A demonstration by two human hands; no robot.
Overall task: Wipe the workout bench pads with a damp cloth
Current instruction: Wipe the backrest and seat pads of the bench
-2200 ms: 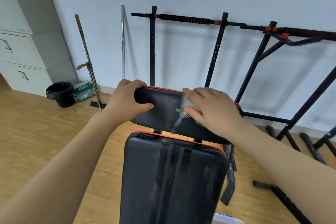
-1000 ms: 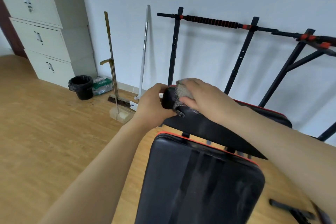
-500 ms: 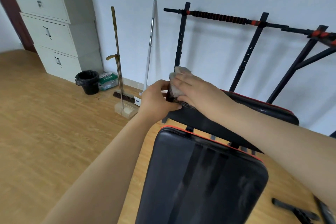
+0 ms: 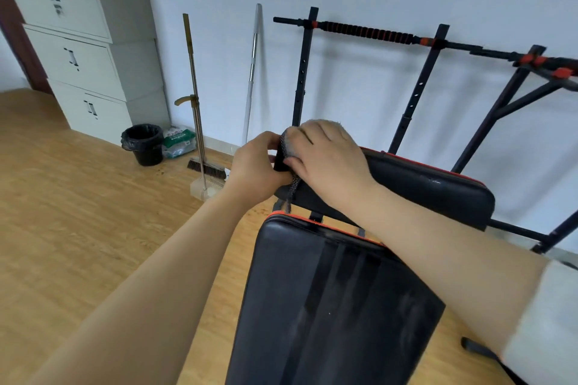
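Note:
A black workout bench stands in front of me, with a long back pad near me and a smaller raised head pad beyond it, both trimmed in orange. My right hand grips a grey cloth wrapped over the left end of the head pad; a dark mesh edge of the cloth hangs below my fingers. My left hand grips that same left end of the head pad from the outside, fingers curled around it. Streaks show on the back pad.
A black pull-up rack stands against the wall behind the bench. A broom with dustpan and a metal pole lean on the wall to the left, next to a black bin and grey filing cabinets. Wooden floor lies on the left.
My right hand has carried the cloth from the middle of the head pad to its left end and now wraps it over the edge. My view turned left.

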